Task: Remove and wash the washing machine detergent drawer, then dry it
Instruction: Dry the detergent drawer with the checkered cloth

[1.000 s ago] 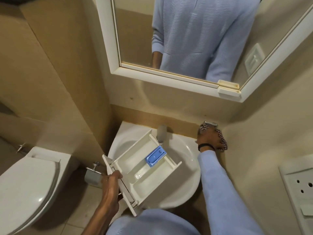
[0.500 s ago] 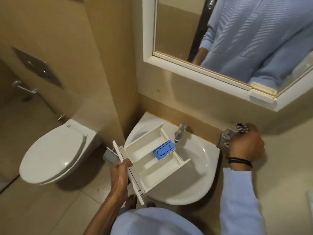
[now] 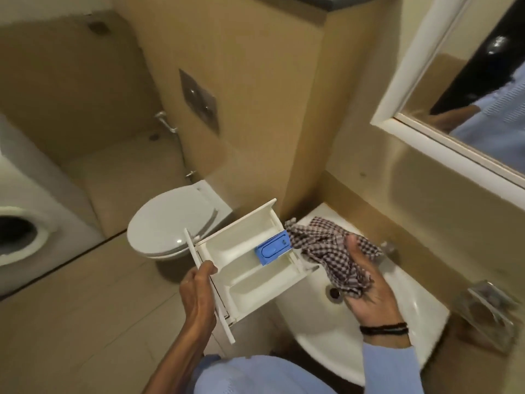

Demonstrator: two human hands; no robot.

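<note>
The white detergent drawer (image 3: pixel 250 268), with a blue insert (image 3: pixel 273 249) in its middle, is held level over the left edge of the white basin (image 3: pixel 397 317). My left hand (image 3: pixel 199 294) grips its front panel at the near-left end. My right hand (image 3: pixel 366 282) lies palm up over the basin with a brown-and-white checked cloth (image 3: pixel 329 245) draped on it. The cloth's far edge touches the drawer beside the blue insert.
A white toilet (image 3: pixel 173 223) with its lid down stands left of the basin. The washing machine (image 3: pixel 31 223) is at the far left. A wall holder (image 3: pixel 488 311) sits right of the basin, a white-framed mirror (image 3: pixel 460 89) above it. Tiled floor lies below.
My right hand has taken the checked cloth from the wall holder and brought it over the basin to the drawer. The view has swung left. My left hand still holds the drawer.
</note>
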